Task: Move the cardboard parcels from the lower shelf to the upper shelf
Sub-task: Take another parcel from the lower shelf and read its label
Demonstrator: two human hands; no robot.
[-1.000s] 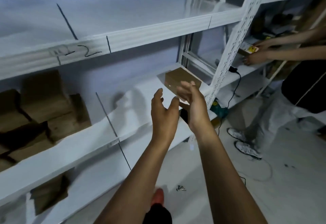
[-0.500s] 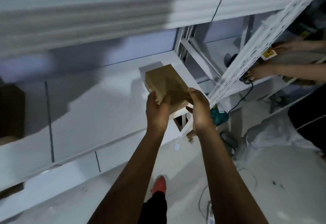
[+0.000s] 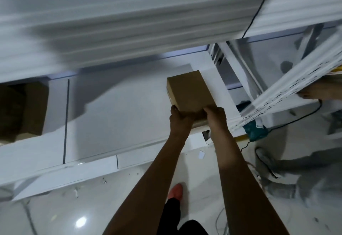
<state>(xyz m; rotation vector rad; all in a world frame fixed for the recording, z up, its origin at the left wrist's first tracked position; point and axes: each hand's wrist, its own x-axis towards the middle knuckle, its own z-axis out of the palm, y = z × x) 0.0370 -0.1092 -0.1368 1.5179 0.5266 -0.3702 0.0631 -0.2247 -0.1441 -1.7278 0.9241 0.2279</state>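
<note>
A brown cardboard parcel [image 3: 189, 91] lies at the right end of the white lower shelf [image 3: 118, 116], near its front edge. My left hand [image 3: 180, 119] grips the parcel's near left corner. My right hand [image 3: 216, 115] grips its near right corner. The blurred front rail of the upper shelf [image 3: 129, 25] runs across the top of the view. More cardboard parcels [image 3: 20, 110] sit in shadow at the far left of the lower shelf.
A perforated white upright [image 3: 288, 94] slants just right of the parcel. Another person's hand [image 3: 314, 92] and legs [image 3: 296, 170] are at the right. A teal tool [image 3: 256, 130] and black cable [image 3: 296, 116] lie by the upright. My foot [image 3: 175, 191] stands on the white floor.
My hands reached to the parcel and closed on its near end. The view has tilted downward, so the upper shelf rail now fills the top.
</note>
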